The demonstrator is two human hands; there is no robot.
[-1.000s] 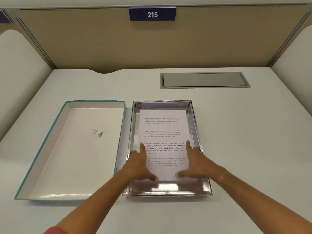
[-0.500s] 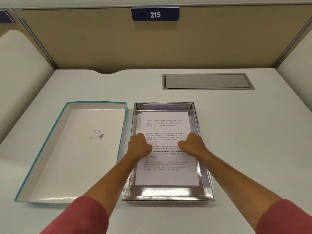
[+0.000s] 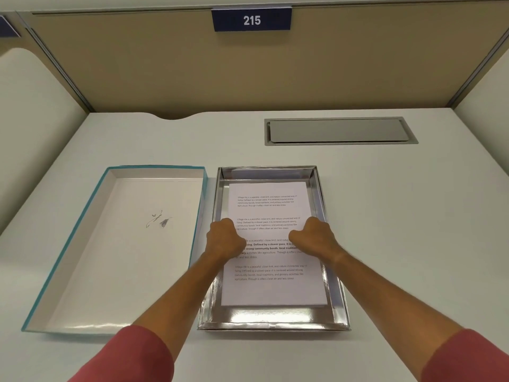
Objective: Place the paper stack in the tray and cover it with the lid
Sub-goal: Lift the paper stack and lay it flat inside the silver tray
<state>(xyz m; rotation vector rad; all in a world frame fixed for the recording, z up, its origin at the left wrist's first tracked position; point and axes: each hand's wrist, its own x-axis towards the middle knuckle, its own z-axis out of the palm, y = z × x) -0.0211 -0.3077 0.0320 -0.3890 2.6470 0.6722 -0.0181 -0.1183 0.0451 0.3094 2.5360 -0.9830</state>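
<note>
A white paper stack (image 3: 271,288) with printed text lies flat inside the shiny silver tray (image 3: 272,318) at the middle of the desk. The teal-edged lid (image 3: 115,244) lies upside down to the left of the tray, white inside facing up. My left hand (image 3: 224,238) rests on the stack's left edge and my right hand (image 3: 312,235) on its right edge. The fingers of both hands are curled under. Whether they grip the sheets is hidden.
A grey cable hatch (image 3: 338,130) is set into the white desk (image 3: 413,244) behind the tray. Beige partition walls with a "215" sign (image 3: 252,20) close off the back, and curved side panels stand left and right.
My hands moved from the stack's near end up to its middle, and the flat fingers curled into fists. The stack now sits squarely in the tray.
</note>
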